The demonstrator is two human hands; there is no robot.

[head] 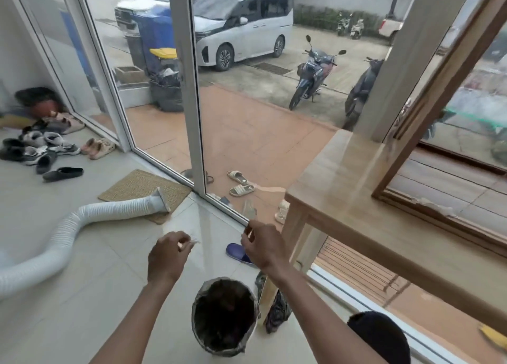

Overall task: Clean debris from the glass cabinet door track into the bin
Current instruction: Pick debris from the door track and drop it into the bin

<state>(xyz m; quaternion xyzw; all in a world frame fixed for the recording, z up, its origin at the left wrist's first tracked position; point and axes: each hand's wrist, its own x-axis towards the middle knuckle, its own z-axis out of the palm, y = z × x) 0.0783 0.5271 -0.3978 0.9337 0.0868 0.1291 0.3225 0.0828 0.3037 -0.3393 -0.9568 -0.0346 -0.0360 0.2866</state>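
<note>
The bin (248, 339), a round container with a dark inside and a silvery rim, stands on the tiled floor low in the middle of the view. My left hand (168, 256) hovers above and left of it, fingers pinched on a small pale scrap of debris. My right hand (262, 247) hangs above and right of the bin, fingertips pinched together; what they hold is too small to tell. The wooden cabinet (356, 212) stands at right with its glass door frame (428, 133). White debris (436, 206) lies along the door track at the frame's foot.
A white corrugated hose (68, 232) curves across the floor at left, ending on a woven mat (137, 186). A blue slipper (237, 251) lies under my right hand. Several shoes (41, 147) are piled far left. Glass walls (247, 116) enclose the room; a dark object (378, 336) sits at lower right.
</note>
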